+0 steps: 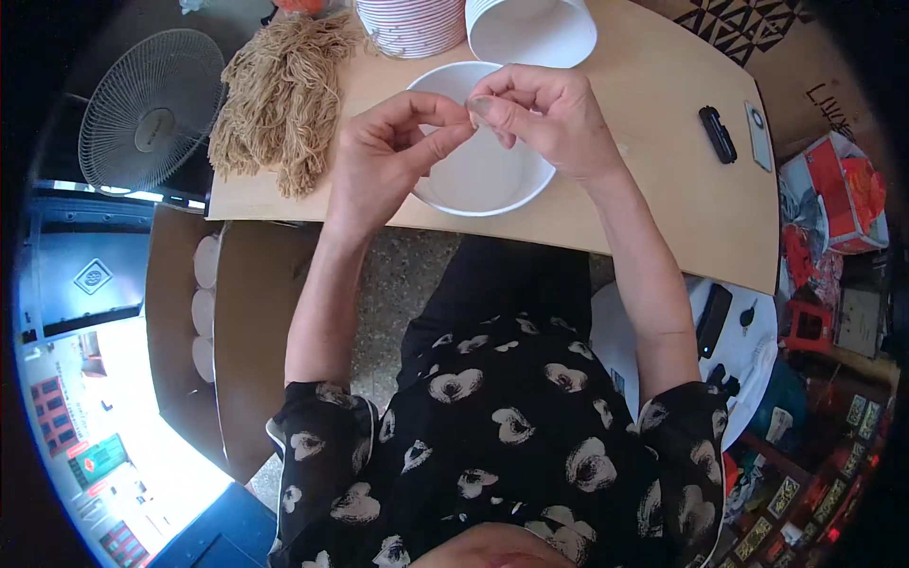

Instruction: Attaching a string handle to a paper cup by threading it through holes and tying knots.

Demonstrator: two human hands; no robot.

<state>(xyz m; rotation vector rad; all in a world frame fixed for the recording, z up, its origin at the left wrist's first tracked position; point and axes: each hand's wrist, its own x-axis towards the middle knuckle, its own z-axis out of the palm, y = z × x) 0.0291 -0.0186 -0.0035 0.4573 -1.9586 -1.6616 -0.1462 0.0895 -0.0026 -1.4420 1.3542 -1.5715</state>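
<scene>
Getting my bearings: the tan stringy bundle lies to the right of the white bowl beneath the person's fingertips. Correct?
No: the head view shows the tan stringy bundle to the left of the white bowl. The fingertips are indeed above that bowl.

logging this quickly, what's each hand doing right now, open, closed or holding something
Left hand: closed in a pinch; anything held cannot be told.
Right hand: also pinched closed; anything held cannot be told.

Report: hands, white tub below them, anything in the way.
Left hand, right hand: close together above white tub. Anything pinched: too small to tell. Tan yarn bundle off left, apparently not in the way.
</scene>
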